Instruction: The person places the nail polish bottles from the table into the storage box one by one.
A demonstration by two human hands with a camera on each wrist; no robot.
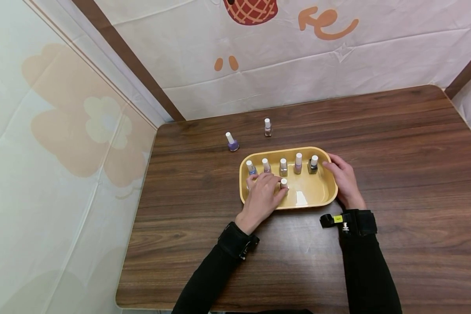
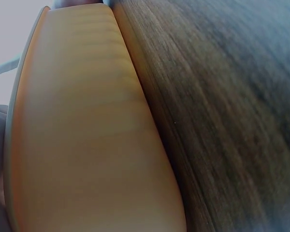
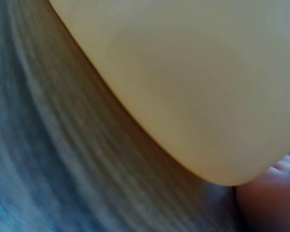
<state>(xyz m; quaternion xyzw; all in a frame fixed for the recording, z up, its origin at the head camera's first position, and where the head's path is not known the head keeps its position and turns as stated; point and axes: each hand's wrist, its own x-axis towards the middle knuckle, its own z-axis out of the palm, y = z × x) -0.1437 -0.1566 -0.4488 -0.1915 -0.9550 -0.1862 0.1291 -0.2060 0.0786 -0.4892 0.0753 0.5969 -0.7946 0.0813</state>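
A yellow tray (image 1: pixel 314 192) holds several small nail polish bottles with white caps. My left hand (image 1: pixel 262 196) reaches over its front wall and pinches a white-capped nail polish bottle (image 1: pixel 284 183) between thumb and fingers; the hand hides part of the tray's left side. Along the back stand a blue bottle (image 1: pixel 251 168), pale ones such as the pinkish bottle (image 1: pixel 298 164), and a dark bottle (image 1: pixel 313 165). My right hand (image 1: pixel 346 181) grips the tray's right end, thumb at the rim. In the left wrist view the tray's outer wall (image 2: pixel 87 121) fills much of the frame.
Behind the tray on the wooden table (image 1: pixel 408 174) stand a purple nail polish bottle (image 1: pixel 233 144) and a clear-looking one (image 1: pixel 268 128). A printed cloth (image 1: pixel 282 78) hangs past the far edge, another cloth (image 1: pixel 74 174) at left.
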